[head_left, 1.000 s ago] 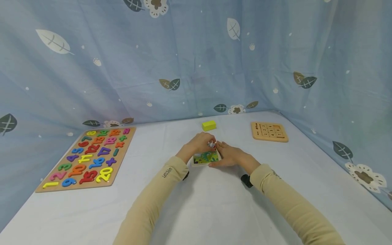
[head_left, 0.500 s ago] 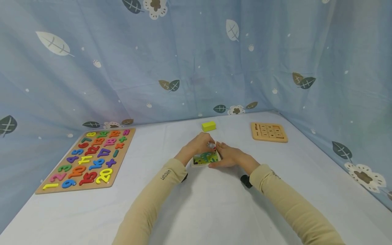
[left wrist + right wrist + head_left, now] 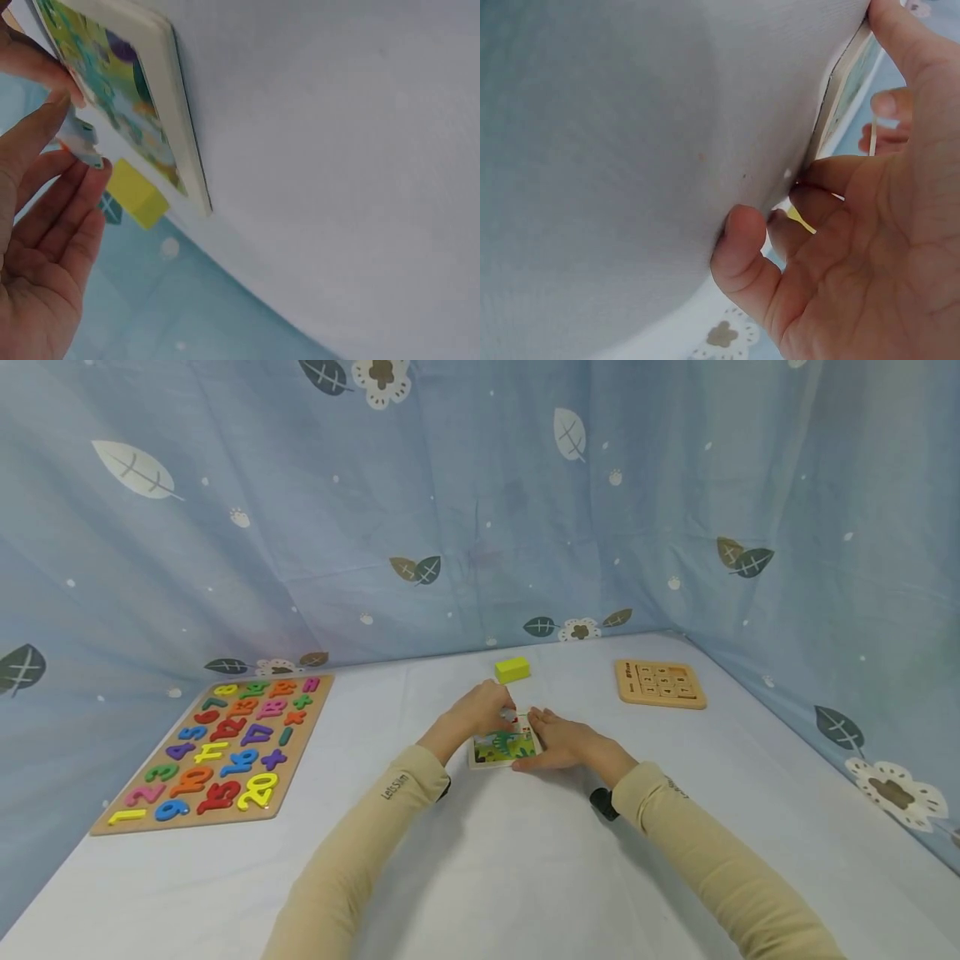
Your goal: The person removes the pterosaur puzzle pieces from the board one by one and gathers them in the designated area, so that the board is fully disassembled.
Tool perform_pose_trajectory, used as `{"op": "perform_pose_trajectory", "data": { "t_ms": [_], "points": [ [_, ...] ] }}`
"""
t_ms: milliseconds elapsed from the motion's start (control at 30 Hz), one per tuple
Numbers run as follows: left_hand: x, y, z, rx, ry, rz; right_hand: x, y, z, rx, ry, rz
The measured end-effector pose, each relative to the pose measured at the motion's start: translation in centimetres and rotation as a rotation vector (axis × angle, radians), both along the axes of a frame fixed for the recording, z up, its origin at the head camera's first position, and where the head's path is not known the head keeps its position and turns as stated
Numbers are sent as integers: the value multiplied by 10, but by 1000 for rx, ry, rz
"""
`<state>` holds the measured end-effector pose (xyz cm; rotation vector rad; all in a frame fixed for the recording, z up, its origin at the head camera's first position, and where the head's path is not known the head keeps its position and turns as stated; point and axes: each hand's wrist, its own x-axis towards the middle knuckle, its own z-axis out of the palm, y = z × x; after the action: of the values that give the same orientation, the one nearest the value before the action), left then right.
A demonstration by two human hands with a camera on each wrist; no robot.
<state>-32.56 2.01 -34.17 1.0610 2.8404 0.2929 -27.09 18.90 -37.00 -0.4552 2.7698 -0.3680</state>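
A jigsaw puzzle (image 3: 504, 747) with a green dinosaur picture lies in a white-rimmed tray (image 3: 184, 127) on the table. Over its far edge, my left hand (image 3: 483, 708) pinches a small pale jigsaw piece (image 3: 79, 139) between thumb and fingertips. In the left wrist view the piece is tilted, close beside the tray rim. My right hand (image 3: 562, 742) holds the tray at its right side, thumb at the near corner and fingers at the far corner. Those fingers (image 3: 821, 176) press against the rim in the right wrist view. The left hand covers the puzzle's far left part.
A yellow block (image 3: 512, 669) stands just beyond the hands. On the left lies a wooden board of colourful numbers (image 3: 217, 752). A wooden number-tile puzzle (image 3: 660, 683) sits at the back right. A patterned blue curtain (image 3: 480, 510) hangs behind the white-covered table.
My left hand has shifted a little to the left with the piece, baring more of the puzzle's far right corner. My right hand has stayed at the tray's right side.
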Motion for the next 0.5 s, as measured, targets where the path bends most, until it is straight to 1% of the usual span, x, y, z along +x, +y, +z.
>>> {"op": "perform_pose_trajectory", "data": {
  "t_ms": [200, 367, 500],
  "points": [
    [0, -15, 4, -87, 8, 20, -3, -2, -4, 8, -12, -14],
    [0, -31, 8, -105, -6, 37, -5, -1, -4, 6, -24, -18],
    [-1, -43, 11, -127, -6, 49, -5, 1, -4, -5, -12, -3]
  ]
}}
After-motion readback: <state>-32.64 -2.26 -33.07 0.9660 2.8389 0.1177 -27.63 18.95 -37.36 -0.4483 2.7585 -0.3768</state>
